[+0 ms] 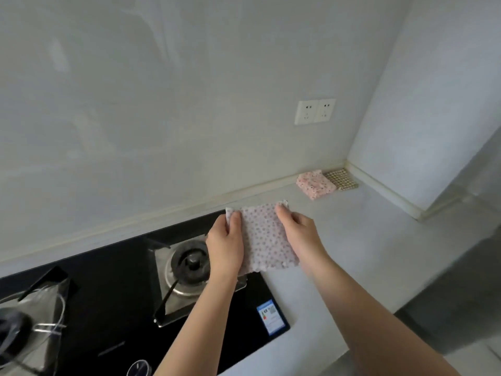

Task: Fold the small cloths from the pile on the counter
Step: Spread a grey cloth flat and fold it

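A small white cloth with pink dots hangs spread between both hands above the counter, over the right edge of the hob. My left hand pinches its upper left corner, thumb on the front. My right hand pinches its upper right corner. A stack of pink dotted cloths lies at the back of the counter by the wall, with a brown patterned cloth next to it in the corner.
A black glass gas hob with a steel burner fills the counter's left part. A label sits on its front right corner. A double wall socket is above the cloths. A side wall closes the right.
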{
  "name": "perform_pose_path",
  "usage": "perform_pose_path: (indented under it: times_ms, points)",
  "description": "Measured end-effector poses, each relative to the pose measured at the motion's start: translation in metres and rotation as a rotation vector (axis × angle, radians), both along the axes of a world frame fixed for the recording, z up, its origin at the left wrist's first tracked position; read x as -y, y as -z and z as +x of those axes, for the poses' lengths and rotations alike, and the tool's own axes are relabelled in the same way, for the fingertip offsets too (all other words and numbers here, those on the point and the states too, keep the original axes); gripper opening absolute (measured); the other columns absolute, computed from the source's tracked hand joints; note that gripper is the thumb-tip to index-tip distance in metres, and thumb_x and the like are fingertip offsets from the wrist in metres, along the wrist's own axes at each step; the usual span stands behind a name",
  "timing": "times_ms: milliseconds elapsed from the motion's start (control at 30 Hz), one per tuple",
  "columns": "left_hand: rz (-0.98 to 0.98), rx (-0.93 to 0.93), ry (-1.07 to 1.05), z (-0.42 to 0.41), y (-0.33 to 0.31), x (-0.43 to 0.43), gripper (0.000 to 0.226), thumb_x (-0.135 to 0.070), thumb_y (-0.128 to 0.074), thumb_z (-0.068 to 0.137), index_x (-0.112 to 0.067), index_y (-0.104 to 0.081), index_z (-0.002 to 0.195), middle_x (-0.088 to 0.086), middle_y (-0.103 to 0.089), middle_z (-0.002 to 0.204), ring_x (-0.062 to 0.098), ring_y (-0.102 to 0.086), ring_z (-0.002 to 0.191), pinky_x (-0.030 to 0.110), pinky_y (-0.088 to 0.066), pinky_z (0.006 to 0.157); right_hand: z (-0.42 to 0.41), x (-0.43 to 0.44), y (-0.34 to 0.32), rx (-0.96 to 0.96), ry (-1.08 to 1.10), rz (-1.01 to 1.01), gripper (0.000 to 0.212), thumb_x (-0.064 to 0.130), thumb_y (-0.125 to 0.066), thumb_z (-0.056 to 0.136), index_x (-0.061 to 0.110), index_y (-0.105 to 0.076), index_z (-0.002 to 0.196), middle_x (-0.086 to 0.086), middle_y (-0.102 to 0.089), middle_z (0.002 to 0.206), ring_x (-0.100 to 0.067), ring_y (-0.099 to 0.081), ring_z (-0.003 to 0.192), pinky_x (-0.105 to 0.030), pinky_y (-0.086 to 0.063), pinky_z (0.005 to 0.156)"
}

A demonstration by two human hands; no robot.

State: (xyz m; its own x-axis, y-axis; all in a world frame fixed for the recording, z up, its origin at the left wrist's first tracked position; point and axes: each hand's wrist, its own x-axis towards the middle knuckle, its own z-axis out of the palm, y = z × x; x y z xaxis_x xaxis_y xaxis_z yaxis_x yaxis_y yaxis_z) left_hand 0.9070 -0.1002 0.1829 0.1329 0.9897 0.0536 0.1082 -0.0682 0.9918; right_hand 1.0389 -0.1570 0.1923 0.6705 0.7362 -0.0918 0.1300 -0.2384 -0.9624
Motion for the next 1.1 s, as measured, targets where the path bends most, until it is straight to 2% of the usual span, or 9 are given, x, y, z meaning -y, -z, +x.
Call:
perform_pose_path:
  times_ms: [100,200,333,467,633,733,867,1000,1100]
  points:
    - [-0.182,0.044,0.088,0.068,0.002,-0.018,0.037,-0.042,-0.053,0.094,-0.013,-0.051,0.071,-0.004,-0.048,0.065,0.014,-0.045,0.063,0.03,-0.037,0.062,0.07,-0.007,0.006,-0.01,0.008,-0.044,0.045,0.044,-0.06,0.091,0.007,-0.048,0.068,-0.013,-0.051,0.066,-0.022,-0.053,0.065,-0.032,-0.04,0.063]
    - [-0.127,-0.101,0.117,0.122,0.009,-0.026,0.032,-0.035,-0.048,0.099,-0.007,-0.058,0.088,0.0,-0.056,0.072,0.015,-0.052,0.067,0.028,-0.041,0.06,0.118,-0.014,0.016,0.154,0.08,-0.049,0.043,0.034,-0.055,0.097,0.014,-0.04,0.062,0.001,-0.04,0.058,-0.014,-0.041,0.058,-0.031,-0.031,0.058]
    - [-0.084,-0.236,0.057,0.172,0.036,-0.045,0.029,-0.031,-0.039,0.103,-0.011,-0.052,0.087,0.0,-0.058,0.078,0.015,-0.054,0.07,0.025,-0.037,0.055,0.163,-0.039,0.046,0.331,0.087,-0.087,0.047,0.03,-0.053,0.099,0.018,-0.034,0.058,0.004,-0.04,0.054,-0.007,-0.039,0.053,-0.018,-0.031,0.052]
    - [-0.172,-0.392,0.034,0.221,0.077,-0.076,0.03,-0.033,-0.036,0.103,-0.01,-0.055,0.101,0.011,-0.064,0.098,0.031,-0.059,0.089,0.033,-0.044,0.07,0.215,-0.076,0.081,0.346,0.038,-0.191,0.045,0.03,-0.052,0.099,0.019,-0.036,0.059,0.004,-0.043,0.058,-0.016,-0.043,0.059,-0.03,-0.025,0.057]
    - [-0.346,-0.453,-0.005,0.277,0.126,-0.123,0.036,-0.031,-0.039,0.102,-0.004,-0.053,0.121,0.02,-0.061,0.119,0.035,-0.057,0.109,0.033,-0.041,0.081,0.284,-0.131,0.125,0.267,-0.124,-0.361,0.031,0.031,-0.049,0.1,0.004,-0.064,0.103,-0.013,-0.067,0.102,-0.03,-0.06,0.099,-0.032,-0.042,0.078]
    - [-0.27,-0.626,0.009,0.294,0.153,-0.139,0.047,-0.036,-0.042,0.1,-0.011,-0.038,0.14,0.014,-0.048,0.137,0.033,-0.049,0.121,0.04,-0.043,0.094,0.313,-0.15,0.151,0.513,-0.244,-0.381,0.035,0.019,-0.054,0.097,0.005,-0.056,0.129,-0.013,-0.062,0.124,-0.03,-0.056,0.116,-0.035,-0.045,0.094]
    - [0.106,-1.072,0.154,0.299,0.182,-0.13,0.061,-0.032,-0.042,0.099,-0.017,-0.016,0.153,0.0,-0.018,0.159,0.019,-0.021,0.145,0.04,-0.024,0.112,0.322,-0.15,0.195,0.919,-0.539,-0.241,0.043,-0.001,-0.067,0.077,-0.001,-0.064,0.12,-0.018,-0.064,0.123,-0.034,-0.062,0.114,-0.044,-0.055,0.091]
    - [0.11,-1.295,0.356,0.308,0.201,-0.133,0.06,-0.035,-0.01,0.1,-0.014,0.018,0.149,-0.003,0.02,0.159,0.014,0.011,0.148,0.046,0.004,0.118,0.319,-0.16,0.216,1.052,-0.769,-0.353,0.049,0.014,-0.038,0.082,0.002,-0.067,0.119,-0.016,-0.063,0.128,-0.032,-0.06,0.119,-0.046,-0.052,0.094]
    - [0.164,-1.357,0.357,0.311,0.206,-0.151,0.066,-0.04,0.014,0.085,-0.013,0.019,0.145,-0.001,0.017,0.159,0.016,0.009,0.148,0.052,0.007,0.116,0.323,-0.177,0.217,1.114,-0.805,-0.488,0.053,0.018,-0.035,0.08,0.001,-0.068,0.118,-0.018,-0.064,0.126,-0.032,-0.062,0.117,-0.049,-0.053,0.094]
